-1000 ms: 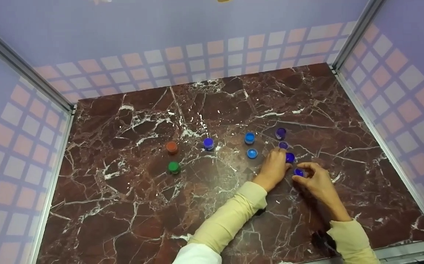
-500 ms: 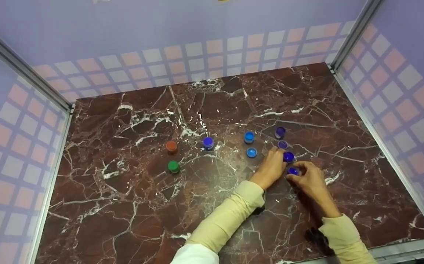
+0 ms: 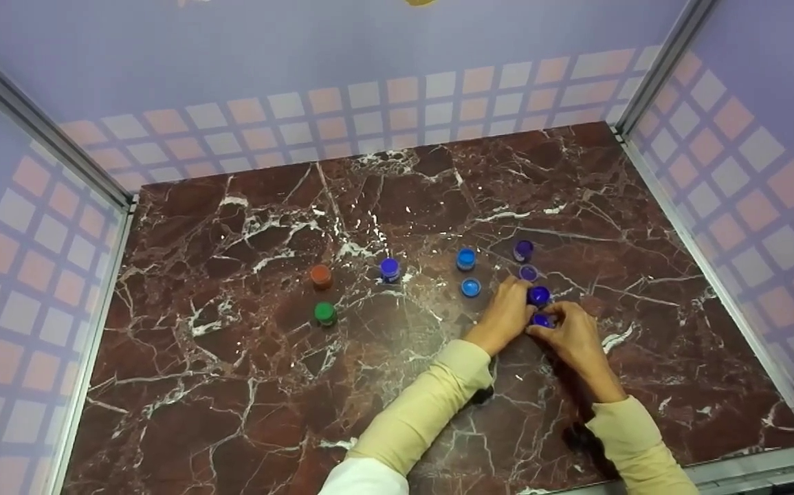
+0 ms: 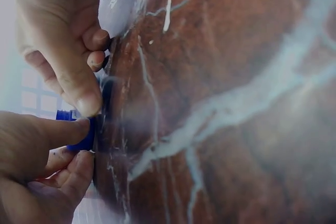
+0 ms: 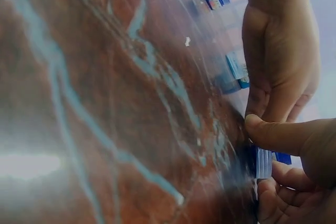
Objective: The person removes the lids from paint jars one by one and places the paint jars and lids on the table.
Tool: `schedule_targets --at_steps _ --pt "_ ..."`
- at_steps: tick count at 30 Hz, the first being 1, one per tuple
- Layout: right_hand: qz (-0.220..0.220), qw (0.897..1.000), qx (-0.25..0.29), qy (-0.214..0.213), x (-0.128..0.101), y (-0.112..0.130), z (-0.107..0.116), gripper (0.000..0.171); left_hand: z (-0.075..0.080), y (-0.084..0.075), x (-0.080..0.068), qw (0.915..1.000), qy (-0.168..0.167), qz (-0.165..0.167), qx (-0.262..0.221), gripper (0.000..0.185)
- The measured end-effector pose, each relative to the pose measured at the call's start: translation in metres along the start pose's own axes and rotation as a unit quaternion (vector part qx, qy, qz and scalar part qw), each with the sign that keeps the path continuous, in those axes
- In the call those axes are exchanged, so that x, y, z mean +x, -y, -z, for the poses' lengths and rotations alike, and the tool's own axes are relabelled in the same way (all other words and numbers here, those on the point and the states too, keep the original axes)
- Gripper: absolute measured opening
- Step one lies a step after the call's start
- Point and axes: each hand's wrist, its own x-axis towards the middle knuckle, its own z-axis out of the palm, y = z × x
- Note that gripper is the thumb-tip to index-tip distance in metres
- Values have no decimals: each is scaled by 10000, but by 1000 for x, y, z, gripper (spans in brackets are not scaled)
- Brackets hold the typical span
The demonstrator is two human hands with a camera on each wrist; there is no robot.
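Both hands meet over the counter (image 3: 245, 385): the right hand (image 3: 572, 337) pinches a small blue cap (image 3: 542, 320) between thumb and fingertips, low on the marble, while the left hand (image 3: 506, 313) curls around the open blue jar (image 3: 539, 295) just beyond it, steadying it. By the look of it, this cap isn't on yet. Past the hands, a purple jar (image 3: 524, 249) and light blue jar (image 3: 466, 258) each have a loose lid alongside. Further to the left, three look capped: blue (image 3: 390, 269), red (image 3: 321, 276), green (image 3: 325, 313). Six jars in all.
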Motion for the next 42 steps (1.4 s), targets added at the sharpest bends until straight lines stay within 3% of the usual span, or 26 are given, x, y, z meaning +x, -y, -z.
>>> schedule_targets --at_steps 12,23,28,34,37,42 --pt "148 9995 -207 -174 1 -1 -4 44 2 3 -11 9989 -222 -14 -408 36" --pt "112 9996 -243 6 4 2 -2 42 14 7 -31 9969 -413 -176 -643 42" --pt "-32 9996 -271 122 4 3 0 45 29 16 -41 9934 -643 -304 -902 43" --pt "-112 9993 -273 223 7 5 4 44 57 29 -46 9856 -1245 -75 -1144 48" --pt "-138 9989 -308 315 8 5 5 43 71 42 -50 9783 -1478 103 -1449 48" --pt "-211 9977 -358 544 8 6 6 43 91 73 -55 9688 -1937 353 -1507 44"
